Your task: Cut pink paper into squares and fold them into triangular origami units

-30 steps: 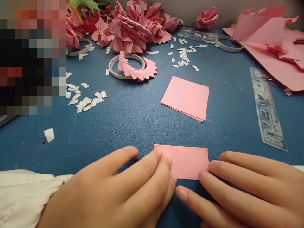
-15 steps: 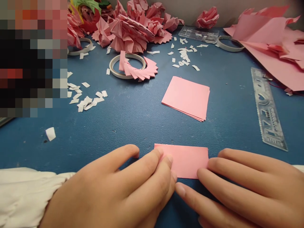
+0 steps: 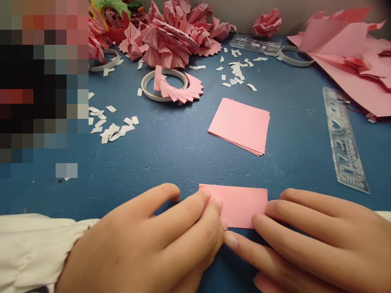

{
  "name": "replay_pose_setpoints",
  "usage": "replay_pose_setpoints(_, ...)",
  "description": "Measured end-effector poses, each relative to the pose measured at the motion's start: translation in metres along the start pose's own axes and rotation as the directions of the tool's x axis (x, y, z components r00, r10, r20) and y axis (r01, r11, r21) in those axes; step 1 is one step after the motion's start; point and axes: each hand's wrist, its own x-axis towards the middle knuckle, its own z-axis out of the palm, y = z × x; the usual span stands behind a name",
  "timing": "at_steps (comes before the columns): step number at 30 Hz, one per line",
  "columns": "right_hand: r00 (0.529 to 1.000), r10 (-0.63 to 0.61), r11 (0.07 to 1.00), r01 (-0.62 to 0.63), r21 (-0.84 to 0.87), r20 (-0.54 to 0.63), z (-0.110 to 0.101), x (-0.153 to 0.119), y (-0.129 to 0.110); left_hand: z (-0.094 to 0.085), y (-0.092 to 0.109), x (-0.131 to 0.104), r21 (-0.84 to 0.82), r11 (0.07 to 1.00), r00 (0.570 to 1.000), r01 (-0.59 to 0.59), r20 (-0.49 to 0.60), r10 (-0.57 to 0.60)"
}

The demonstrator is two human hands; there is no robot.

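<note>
A pink paper rectangle [image 3: 240, 205], looking folded, lies flat on the blue table [image 3: 171, 154] between my hands. The fingertips of my left hand [image 3: 159, 240] press on its left end, the fingers bent and partly bunched. From the right, my right hand [image 3: 311, 240] touches its right edge and lower right corner; those fingers are stretched out and apart, the index fingertip just below the paper's lower edge beside my left fingertips. Beyond the rectangle sits a stack of pink square papers [image 3: 240, 126].
A tape roll [image 3: 149, 95] with a ring of folded pink pieces [image 3: 183, 95] stands further back. Pink paper flowers [image 3: 171, 40] fill the back left. A clear ruler [image 3: 345, 142] and large pink sheets [image 3: 345, 44] lie right. White scraps [image 3: 114, 132] are scattered about.
My right hand has shifted very slightly left and up along the paper's edge. The rest looks the same, apart from the blurred block at upper left reaching lower.
</note>
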Motion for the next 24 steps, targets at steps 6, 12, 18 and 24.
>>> replay_pose_setpoints(6, 1.000, -0.023, 1.000, 0.023, 0.008, -0.006, -0.0004, 0.0043, 0.0022, 0.0025, 0.0003, 0.0014, -0.005, 1.000, 1.000, -0.010, 0.007, 0.010)
replay_pose_setpoints(12, 1.000, -0.023, 1.000, 0.023, 0.007, -0.021, 0.0018, 0.0040, 0.0024, -0.0003, -0.0002, 0.0011, 0.003, 1.000, 1.000, -0.018, -0.008, 0.018)
replay_pose_setpoints(18, 0.999, -0.034, 0.999, 0.034, 0.008, -0.007, -0.0004, 0.0050, 0.0005, 0.0001, 0.0001, 0.0003, -0.035, 0.999, 1.000, 0.011, 0.024, -0.011)
replay_pose_setpoints(24, 0.999, -0.043, 0.999, 0.043, 0.003, -0.025, 0.0005, 0.0073, 0.0006, -0.0008, 0.0010, -0.0001, -0.054, 0.998, 0.999, 0.022, 0.027, -0.021)
